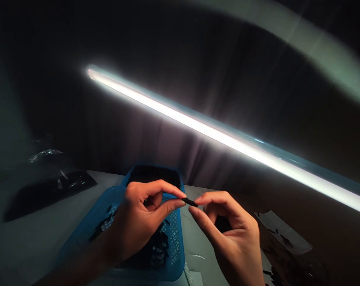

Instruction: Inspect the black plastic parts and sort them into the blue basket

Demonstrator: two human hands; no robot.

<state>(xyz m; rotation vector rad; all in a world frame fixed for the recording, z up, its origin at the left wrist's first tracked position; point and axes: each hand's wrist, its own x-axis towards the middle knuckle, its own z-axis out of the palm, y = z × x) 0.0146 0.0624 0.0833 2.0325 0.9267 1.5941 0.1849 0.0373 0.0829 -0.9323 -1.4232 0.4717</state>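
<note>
Between my two hands is a small, slim black piece (189, 202), raised above the table and too dark to name by kind. Thumb and forefinger of my left hand (147, 214) pinch its left end. My right hand (231, 226) has its thumb and forefinger closed at the right end. Below my left hand stands a blue perforated plastic basket (176, 242) with many small black pieces (156, 248) in it; my hand and forearm hide part of it.
A bright tube light (197, 126) slants across the view above my hands. Behind the near basket is a second blue basket (182, 186) with dark contents. A dark plastic-wrapped bag (54, 190) lies on the left; a white paper slip (287, 234) and scattered black bits are at right.
</note>
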